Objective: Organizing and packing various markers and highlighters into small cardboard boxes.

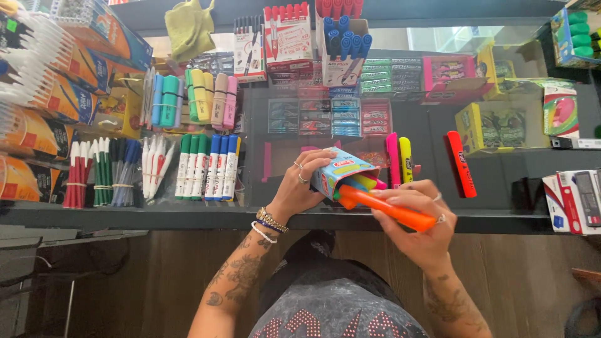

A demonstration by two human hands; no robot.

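My left hand [299,184] grips a small light-blue cardboard box of highlighters [341,170], tilted with its open end toward me. Yellow, green and pink highlighter ends show in the box mouth. My right hand [418,216] holds an orange highlighter [385,209] by its far end, its near tip right at the box opening. Both hands hover over the front edge of a dark glass counter [188,216]. On the counter just beyond the box lie a pink highlighter [392,158], a yellow highlighter [405,158] and a red highlighter [461,163].
Rows of markers [206,166] and bundled pens [100,172] lie at the left. Boxes of pens [288,37] and markers [343,53] stand at the back. A yellow box [494,128] and calculator boxes [573,200] sit at the right. A wooden floor lies below.
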